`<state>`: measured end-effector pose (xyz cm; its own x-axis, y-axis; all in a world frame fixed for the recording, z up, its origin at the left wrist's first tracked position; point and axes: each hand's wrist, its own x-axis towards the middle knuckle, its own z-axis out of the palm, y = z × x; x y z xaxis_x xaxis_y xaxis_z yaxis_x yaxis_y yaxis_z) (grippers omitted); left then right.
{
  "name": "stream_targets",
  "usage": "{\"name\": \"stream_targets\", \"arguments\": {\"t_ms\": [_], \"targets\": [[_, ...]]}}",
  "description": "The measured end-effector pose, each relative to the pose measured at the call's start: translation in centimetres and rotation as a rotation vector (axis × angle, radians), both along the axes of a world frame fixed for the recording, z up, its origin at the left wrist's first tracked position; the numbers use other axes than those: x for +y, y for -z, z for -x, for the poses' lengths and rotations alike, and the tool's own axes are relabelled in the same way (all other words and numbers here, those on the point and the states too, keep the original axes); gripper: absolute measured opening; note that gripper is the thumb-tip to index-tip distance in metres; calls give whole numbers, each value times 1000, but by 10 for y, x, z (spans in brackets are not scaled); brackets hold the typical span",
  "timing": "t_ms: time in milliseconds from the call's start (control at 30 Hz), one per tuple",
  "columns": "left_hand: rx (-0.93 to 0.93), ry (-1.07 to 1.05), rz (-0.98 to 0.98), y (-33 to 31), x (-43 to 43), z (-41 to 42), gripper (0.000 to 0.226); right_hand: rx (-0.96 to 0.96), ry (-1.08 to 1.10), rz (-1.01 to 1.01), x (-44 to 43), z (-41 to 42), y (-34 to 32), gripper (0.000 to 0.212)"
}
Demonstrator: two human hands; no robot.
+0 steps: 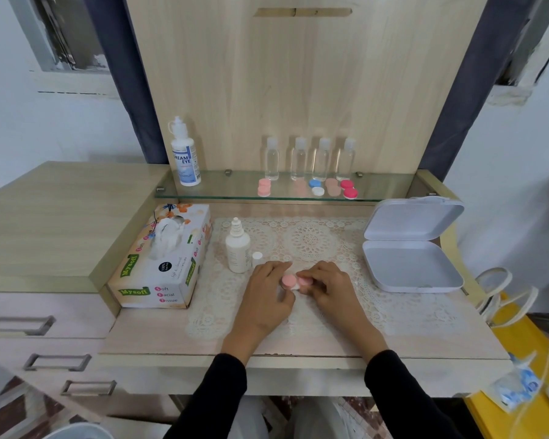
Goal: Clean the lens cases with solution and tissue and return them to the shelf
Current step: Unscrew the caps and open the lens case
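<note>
Wooden desk (pixel 203 340) with lace mat (pixel 314 239): right of the tissue box (pixel 159 280), left hand (pixel 267 299) and right hand (pixel 330 289) pinch a pink lens case (pixel 290 281), long axis left-to-right.

You have bright, soft, even light here, and all shadows are weak. Under your left hand (pixel 267 291) and right hand (pixel 327 286) there is only faint shade on the lace mat (pixel 311 239). The glass shelf (pixel 229 190) gives pale reflections. The wide lens bends the drawers (pixel 45 324) at the edge. The label on the small bottle (pixel 237 251) is blurred.
</note>
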<state>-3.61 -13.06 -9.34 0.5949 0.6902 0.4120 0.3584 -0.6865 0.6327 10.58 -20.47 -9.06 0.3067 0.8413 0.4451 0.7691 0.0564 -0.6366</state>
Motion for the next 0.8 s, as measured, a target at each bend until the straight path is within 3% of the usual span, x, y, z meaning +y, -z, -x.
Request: {"name": "stream_targets", "arguments": {"t_ms": [567, 800], "targets": [[-56, -39, 1, 1, 0, 1, 24, -1, 4, -2, 0, -1, 1, 24], [-77, -158, 63, -3, 2, -1, 29, -9, 16, -11, 0, 0, 1, 23]]}}
